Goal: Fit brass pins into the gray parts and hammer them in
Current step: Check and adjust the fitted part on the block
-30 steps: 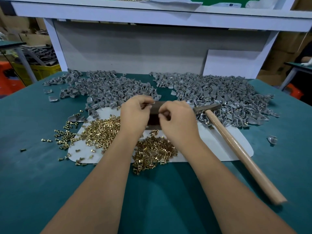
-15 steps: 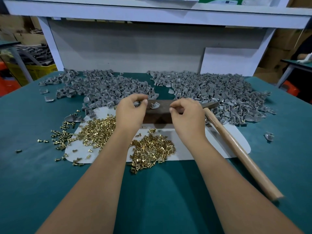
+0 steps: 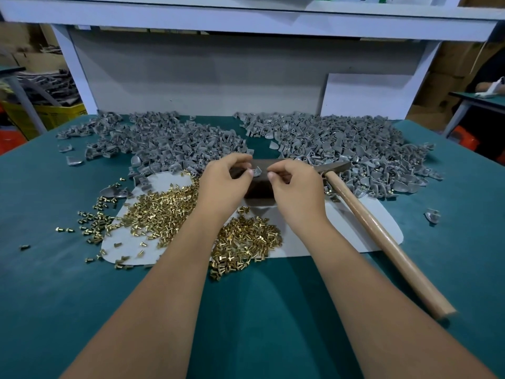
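My left hand pinches a small gray part over a dark metal block. My right hand is just right of that part with thumb and forefinger pinched together; whether a pin sits between them I cannot tell. Brass pins lie in two heaps, one left of my left wrist and one between my forearms. A hammer with a wooden handle lies to the right, its head beside my right hand.
Two big heaps of gray parts cover the back of the green table. A white sheet lies under the pins and block. A white shelf frame stands behind. Stray parts lie at the right.
My hands came apart over the block, showing the gray part. They have since drawn closer again around it. The hammer stays where it was.
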### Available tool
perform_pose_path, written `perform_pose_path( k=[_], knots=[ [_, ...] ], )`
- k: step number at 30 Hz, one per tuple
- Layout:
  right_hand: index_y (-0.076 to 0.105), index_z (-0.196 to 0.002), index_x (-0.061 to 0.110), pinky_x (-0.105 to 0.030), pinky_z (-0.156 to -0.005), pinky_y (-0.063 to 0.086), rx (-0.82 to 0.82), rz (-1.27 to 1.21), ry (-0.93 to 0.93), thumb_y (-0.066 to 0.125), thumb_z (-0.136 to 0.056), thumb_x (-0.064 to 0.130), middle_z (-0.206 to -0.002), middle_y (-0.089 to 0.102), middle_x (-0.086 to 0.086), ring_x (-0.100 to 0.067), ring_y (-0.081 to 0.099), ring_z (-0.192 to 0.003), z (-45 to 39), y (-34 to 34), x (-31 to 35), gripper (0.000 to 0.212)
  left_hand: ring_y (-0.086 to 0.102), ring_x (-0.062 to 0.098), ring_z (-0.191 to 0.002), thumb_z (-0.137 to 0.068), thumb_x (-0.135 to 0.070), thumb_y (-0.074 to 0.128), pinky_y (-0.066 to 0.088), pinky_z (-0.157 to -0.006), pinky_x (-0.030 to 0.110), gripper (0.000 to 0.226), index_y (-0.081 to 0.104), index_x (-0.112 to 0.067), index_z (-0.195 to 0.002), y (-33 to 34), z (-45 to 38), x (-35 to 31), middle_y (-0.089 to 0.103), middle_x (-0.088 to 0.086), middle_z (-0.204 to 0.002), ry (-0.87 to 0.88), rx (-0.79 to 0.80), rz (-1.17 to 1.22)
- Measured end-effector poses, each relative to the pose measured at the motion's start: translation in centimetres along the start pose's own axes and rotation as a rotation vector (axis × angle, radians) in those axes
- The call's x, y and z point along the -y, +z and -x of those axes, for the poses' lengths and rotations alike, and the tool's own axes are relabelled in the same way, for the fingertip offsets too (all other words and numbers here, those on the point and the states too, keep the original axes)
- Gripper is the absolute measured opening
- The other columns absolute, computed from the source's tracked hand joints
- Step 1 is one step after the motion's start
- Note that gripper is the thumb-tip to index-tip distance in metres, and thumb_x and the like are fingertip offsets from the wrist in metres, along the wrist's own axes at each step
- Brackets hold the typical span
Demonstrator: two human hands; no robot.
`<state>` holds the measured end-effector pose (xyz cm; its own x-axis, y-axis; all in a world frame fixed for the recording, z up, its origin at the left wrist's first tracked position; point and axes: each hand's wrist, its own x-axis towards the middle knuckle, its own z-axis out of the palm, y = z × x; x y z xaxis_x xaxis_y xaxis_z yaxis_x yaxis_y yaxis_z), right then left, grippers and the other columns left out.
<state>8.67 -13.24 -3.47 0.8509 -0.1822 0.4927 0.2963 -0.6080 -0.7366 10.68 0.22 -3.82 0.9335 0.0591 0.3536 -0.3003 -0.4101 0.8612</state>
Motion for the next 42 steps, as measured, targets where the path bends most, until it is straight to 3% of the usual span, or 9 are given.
perform_pose_path(
  k=[4, 10, 14, 20, 27, 34, 42],
  knots=[
    [0.071, -0.086, 0.018, -0.039, -0.085, 0.049, 0.014, -0.012, 0.005, 0.064, -0.088, 0.016, -0.090, 0.066, 0.003, -0.018, 0.059, -0.093, -0.3, -0.1, 0.2, 0.007, 0.052, 0.023, -0.119, -0.092, -0.021, 0.064, 0.046, -0.102, 0.046, 0.014, 0.072, -0.026, -0.103, -0.1, -0.1, 0.2, 0.067, -0.003, -0.108, -0.035, -0.007, -0.062],
    [0.068, -0.080, 0.022, -0.026, -0.072, 0.046, 0.119, -0.084, 0.066, 0.065, -0.088, 0.016, -0.078, 0.064, 0.010, -0.008, 0.059, -0.076, -2.5, -0.1, 1.0, 0.011, 0.051, 0.029, -0.119, -0.093, -0.021, 0.065, 0.044, -0.102, 0.047, 0.013, 0.075, -0.020, -0.101, 0.1, -0.6, 0.2, 0.066, -0.001, -0.111, -0.010, 0.005, -0.105],
    [0.066, -0.073, 0.028, -0.030, -0.072, 0.048, 0.217, 0.117, 0.026, 0.065, -0.087, 0.018, -0.074, 0.062, 0.011, -0.013, 0.059, -0.077, -3.4, 0.4, 0.9, 0.017, 0.049, 0.030, -0.120, -0.092, -0.021, 0.065, 0.041, -0.104, 0.048, 0.013, 0.076, -0.020, -0.099, 0.2, -0.7, 0.4, 0.064, -0.001, -0.112, 0.001, -0.004, -0.127],
    [0.071, -0.080, 0.024, -0.037, -0.075, 0.054, 0.250, 0.272, -0.004, 0.064, -0.088, 0.020, -0.081, 0.068, 0.001, -0.019, 0.061, -0.080, -4.1, 0.4, 1.4, 0.011, 0.049, 0.030, -0.120, -0.091, -0.021, 0.067, 0.042, -0.104, 0.048, 0.011, 0.076, -0.020, -0.096, 0.2, -0.8, 0.5, 0.064, 0.001, -0.112, 0.010, -0.007, -0.112],
    [0.071, -0.086, 0.013, -0.027, -0.062, 0.048, 0.310, 0.607, -0.067, 0.066, -0.086, 0.019, -0.083, 0.068, -0.005, -0.020, 0.059, -0.072, -5.2, 0.8, 3.7, 0.007, 0.049, 0.032, -0.120, -0.093, -0.023, 0.066, 0.041, -0.104, 0.047, 0.014, 0.076, -0.019, -0.101, 0.2, -0.9, 0.6, 0.064, 0.003, -0.116, 0.027, -0.003, -0.151],
    [0.069, -0.087, 0.014, -0.026, -0.062, 0.040, 0.222, 0.572, -0.039, 0.065, -0.086, 0.015, -0.077, 0.060, -0.004, -0.021, 0.052, -0.073, -4.2, 1.1, 3.7, 0.004, 0.049, 0.032, -0.120, -0.093, -0.022, 0.065, 0.041, -0.104, 0.048, 0.014, 0.076, -0.020, -0.101, 0.4, -0.8, 0.6, 0.063, 0.001, -0.113, 0.018, -0.010, -0.143],
    [0.065, -0.082, 0.019, -0.026, -0.068, 0.036, 0.222, 0.468, -0.125, 0.060, -0.091, 0.017, -0.087, 0.056, 0.002, -0.015, 0.047, -0.079, -4.0, 1.2, 1.8, 0.010, 0.051, 0.029, -0.119, -0.092, -0.022, 0.066, 0.040, -0.106, 0.046, 0.011, 0.077, -0.021, -0.097, 0.4, -0.7, 0.4, 0.061, -0.002, -0.107, 0.018, -0.019, -0.111]
  ],
)
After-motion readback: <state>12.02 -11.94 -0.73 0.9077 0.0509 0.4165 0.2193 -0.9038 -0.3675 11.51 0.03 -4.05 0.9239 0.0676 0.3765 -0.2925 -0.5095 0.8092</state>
